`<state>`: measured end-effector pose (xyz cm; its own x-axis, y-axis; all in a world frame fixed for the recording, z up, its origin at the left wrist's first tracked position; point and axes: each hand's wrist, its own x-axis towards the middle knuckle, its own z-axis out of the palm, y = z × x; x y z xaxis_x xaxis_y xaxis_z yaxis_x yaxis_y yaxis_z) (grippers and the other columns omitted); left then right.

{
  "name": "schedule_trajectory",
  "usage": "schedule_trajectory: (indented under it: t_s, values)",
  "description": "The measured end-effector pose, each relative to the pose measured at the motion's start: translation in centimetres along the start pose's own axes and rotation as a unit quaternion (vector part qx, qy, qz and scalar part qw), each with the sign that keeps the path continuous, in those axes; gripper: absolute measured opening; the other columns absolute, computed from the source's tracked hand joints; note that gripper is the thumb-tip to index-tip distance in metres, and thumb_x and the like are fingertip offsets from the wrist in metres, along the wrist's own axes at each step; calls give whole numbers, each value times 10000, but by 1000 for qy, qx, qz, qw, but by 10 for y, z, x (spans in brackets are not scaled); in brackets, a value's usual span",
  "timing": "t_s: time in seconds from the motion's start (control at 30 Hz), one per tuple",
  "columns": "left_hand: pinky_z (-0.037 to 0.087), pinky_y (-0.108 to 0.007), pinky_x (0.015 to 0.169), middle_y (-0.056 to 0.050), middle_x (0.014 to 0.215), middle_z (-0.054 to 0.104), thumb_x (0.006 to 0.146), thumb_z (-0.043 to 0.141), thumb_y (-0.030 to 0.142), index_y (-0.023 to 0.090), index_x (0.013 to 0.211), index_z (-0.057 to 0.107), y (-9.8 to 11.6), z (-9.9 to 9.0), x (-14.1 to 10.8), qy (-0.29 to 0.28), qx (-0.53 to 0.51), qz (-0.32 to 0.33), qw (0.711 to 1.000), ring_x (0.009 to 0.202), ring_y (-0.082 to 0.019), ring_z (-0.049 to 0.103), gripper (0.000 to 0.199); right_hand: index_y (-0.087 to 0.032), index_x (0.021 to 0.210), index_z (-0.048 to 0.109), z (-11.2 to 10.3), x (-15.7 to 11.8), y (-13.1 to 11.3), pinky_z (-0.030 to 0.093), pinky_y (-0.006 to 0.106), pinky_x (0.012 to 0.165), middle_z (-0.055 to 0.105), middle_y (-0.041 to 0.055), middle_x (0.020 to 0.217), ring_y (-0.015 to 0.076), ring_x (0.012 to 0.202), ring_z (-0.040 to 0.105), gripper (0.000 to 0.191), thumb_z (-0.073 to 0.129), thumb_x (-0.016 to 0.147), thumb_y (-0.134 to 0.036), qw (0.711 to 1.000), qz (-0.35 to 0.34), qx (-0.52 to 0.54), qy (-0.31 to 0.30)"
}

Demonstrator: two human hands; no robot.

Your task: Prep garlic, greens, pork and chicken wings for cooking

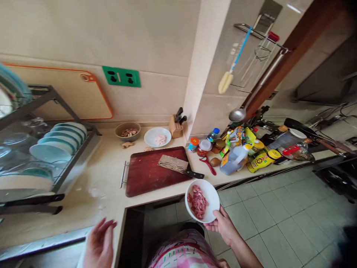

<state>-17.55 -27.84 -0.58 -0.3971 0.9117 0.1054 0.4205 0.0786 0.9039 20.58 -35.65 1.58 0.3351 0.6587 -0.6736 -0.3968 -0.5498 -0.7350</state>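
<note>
A white bowl (213, 195) of sliced raw meat (198, 202) is held by its rim in my right hand (221, 225), out over the floor in front of the counter. My left hand (100, 242) holds nothing; its fingers are half curled and apart, near the counter edge by the sink. On the counter lies a dark red cutting board (150, 175). Across its right part rests a cleaver (173, 163) with bits stuck on its blade and its black handle pointing right. Behind the board stand a white plate (150, 138) with pale meat and a brown bowl (119, 131) with chopped pieces.
A dish rack (64, 176) with bowls and plates fills the left side, above a metal sink edge (47, 243). A knife block (175, 128) stands by the wall corner. Bottles and jars, including a yellow bottle (262, 162), crowd the right. A ladle (237, 114) hangs above them.
</note>
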Motion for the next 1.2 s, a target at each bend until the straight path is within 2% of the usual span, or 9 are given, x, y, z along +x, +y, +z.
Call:
schedule_trajectory:
  t_s: [0.1,0.23,0.3,0.4,0.5,0.7,0.9,1.07,1.2]
  values:
    - [563,-365,785,-64,976,689,857,509,502,234,1227,488,47,107,-11,-183,-8,78,980,874,-219,687,457,-202,1124,425,-67,11,-9,567,328,599,723,77,765,251,676,718,540,654,685,-418,998,-14,35,47]
    - [504,-398,915,-132,1298,584,910,459,357,205,1312,463,115,245,-27,-345,106,274,891,1181,-248,566,430,-186,1220,384,-125,32,-28,575,352,613,719,63,771,257,665,713,645,651,676,-408,997,-9,25,66]
    - [453,-453,963,-131,1352,552,856,569,297,212,1358,445,134,293,-35,-368,213,347,836,1243,-287,506,523,-184,1245,384,-140,43,-36,568,336,579,710,44,739,237,615,700,629,623,697,-378,999,-4,7,53]
    - [445,-454,901,-123,1233,635,819,637,244,207,1397,424,144,335,-46,-356,345,375,783,1164,-298,549,617,-183,1266,393,-148,62,-45,544,294,506,690,22,677,204,542,670,583,575,733,-335,999,-1,-23,26]
    - [437,-421,862,-118,1120,679,855,599,245,196,1400,433,141,349,-49,-326,394,379,772,1101,-283,578,573,-191,1271,411,-145,82,-50,527,265,464,683,18,667,178,504,649,525,538,773,-301,999,8,-49,-16]
    - [433,-456,873,-140,1221,636,890,501,208,169,1400,432,136,348,-24,-266,424,336,798,1141,-303,544,516,-200,1287,424,-127,118,-61,508,246,417,678,9,668,160,475,632,483,492,812,-253,992,15,-91,-81]
    - [463,-456,917,-145,1283,596,915,409,233,153,1344,469,138,330,-2,-226,332,267,876,1182,-281,536,440,-215,1290,448,-111,141,-72,500,233,419,688,11,687,158,483,642,461,490,834,-267,989,14,-106,-97]
    - [482,-444,953,-153,1183,635,893,463,335,136,1236,546,122,297,-29,-180,165,273,930,1104,-270,588,405,-213,1324,421,-101,155,-81,497,228,432,675,3,674,147,484,637,539,551,847,-428,992,7,-81,-97]
    - [537,-290,529,-142,1177,640,858,504,434,176,1193,575,118,279,-43,-201,124,198,951,952,-271,646,428,-210,1251,461,-111,158,-77,510,226,478,686,19,808,138,541,664,646,605,765,-611,997,-9,-6,-83]
